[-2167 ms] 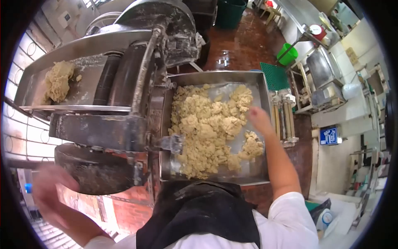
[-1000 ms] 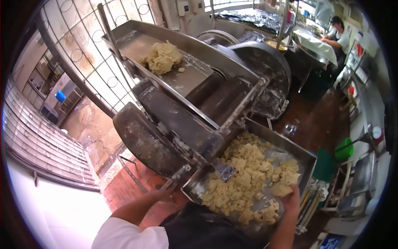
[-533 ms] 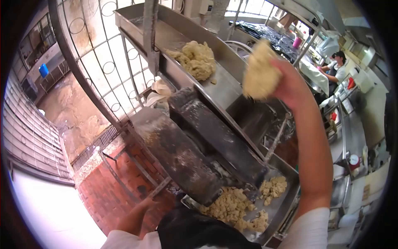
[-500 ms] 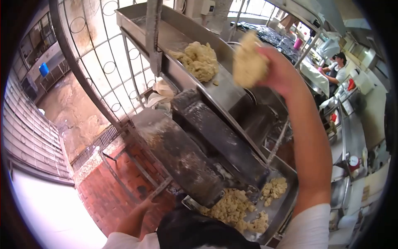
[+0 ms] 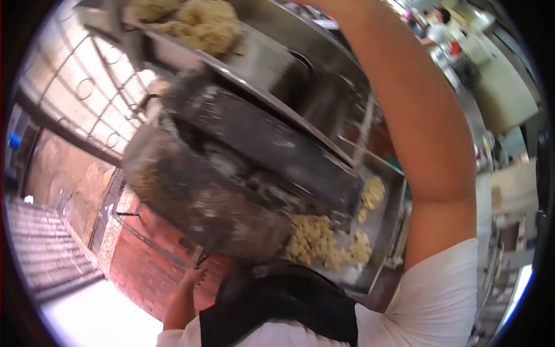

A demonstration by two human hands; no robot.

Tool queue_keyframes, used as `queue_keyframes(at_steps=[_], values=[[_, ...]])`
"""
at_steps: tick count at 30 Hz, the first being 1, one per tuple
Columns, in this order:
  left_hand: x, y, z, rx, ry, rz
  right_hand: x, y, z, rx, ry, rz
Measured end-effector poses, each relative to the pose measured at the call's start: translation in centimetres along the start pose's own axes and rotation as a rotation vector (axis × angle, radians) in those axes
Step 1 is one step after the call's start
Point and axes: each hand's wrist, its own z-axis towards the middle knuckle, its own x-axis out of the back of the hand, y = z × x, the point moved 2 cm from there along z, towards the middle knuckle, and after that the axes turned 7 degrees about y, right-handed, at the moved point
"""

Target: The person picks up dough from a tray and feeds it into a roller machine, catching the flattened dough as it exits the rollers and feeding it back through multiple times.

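My right arm point(image 5: 428, 127) reaches up past the long metal tray point(image 5: 266, 58). Its hand is cut off by the top edge, so its fingers and anything in them are hidden. In that tray sit a large lump of pale yellow dough point(image 5: 211, 26) and a second dough lump point(image 5: 153, 8). At the lower left, my left hand point(image 5: 195, 276) is closed around the end of a metal bar point(image 5: 199, 256) beside the dark machine point(image 5: 202, 202). Crumbly dough pieces point(image 5: 312, 240) lie in the lower tray point(image 5: 376, 254), below the machine's dark roller-like body point(image 5: 260, 139).
A metal-barred gate point(image 5: 87, 87) stands at the left, by a red brick floor point(image 5: 156, 266). Another person point(image 5: 436, 29) is at the far upper right, near counters. Thin metal posts point(image 5: 364, 127) rise by the trays.
My right hand, which held a dough lump over the upper tray, has moved up out of the picture. A second lump now shows in that tray. The view has tilted down and right.
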Motion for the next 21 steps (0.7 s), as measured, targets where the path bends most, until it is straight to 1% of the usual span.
queue_keyframes(at_steps=[1, 3, 5, 7, 8, 9, 10, 11, 12, 13, 14, 15, 16, 18, 19, 20, 21], values=[[0.1, 1.5, 0.2, -0.029, 0.024, 0.036, 1.9, 1.4, -1.6, -0.031, -0.004, -0.024], [-0.3, 4.3, -0.2, -0.032, -0.014, 0.081, 7.7, 3.9, -5.9, -0.030, 0.012, 0.023], [-0.1, 5.9, 0.2, -0.030, -0.037, 0.113, 10.0, 8.7, -10.4, -0.380, 0.020, 0.294], [-0.3, 6.7, 3.3, -0.175, -0.115, 0.239, 11.6, 15.1, -15.7, -0.346, 0.088, 0.150], [-0.9, 7.8, 1.2, -0.156, -0.102, 0.267, 12.5, 18.7, -20.8, -0.582, 0.066, 0.233], [-2.5, 10.8, -2.5, -0.142, -0.067, 0.214, 13.0, 21.3, -25.8, -0.801, 0.038, 0.314], [-3.0, 12.8, -4.8, -0.128, -0.032, 0.162, 12.6, 23.0, -30.5, -0.941, 0.028, 0.334], [-2.9, 13.0, -5.0, -0.119, -0.023, 0.176, 11.3, 25.1, -36.4, -0.956, 0.039, 0.405], [-3.4, 13.2, -4.9, -0.176, 0.000, 0.173, 11.0, 25.5, -41.4, -0.966, -0.203, 0.147], [-4.0, 13.2, -5.0, -0.232, 0.022, 0.172, 9.1, 29.2, -49.9, -0.879, -0.293, 0.101], [-4.7, 13.1, -5.3, -0.224, 0.028, 0.188, 8.6, 28.7, -55.0, -1.124, -0.678, -0.147], [-5.6, 13.0, -5.5, -0.213, 0.005, 0.216, 7.9, 28.2, -60.9, -1.031, -0.694, -0.185], [-6.3, 12.9, -5.8, -0.201, -0.018, 0.244, 8.0, 26.9, -64.0, -1.113, -0.960, -0.171], [-6.7, 12.6, -7.1, -0.185, -0.029, 0.274, 7.7, 22.2, -67.8, -1.069, -1.219, -0.269], [-7.5, 12.9, -8.1, -0.231, -0.041, 0.292, 8.0, 19.9, -69.4, -0.955, -1.197, -0.318], [-7.8, 13.3, -9.5, -0.279, -0.015, 0.301, 7.4, 18.9, -70.7, -0.816, -1.155, -0.340], [-8.2, 12.7, -9.6, -0.279, 0.024, 0.291, 7.2, 18.8, -72.2, -0.790, -1.138, -0.314]])
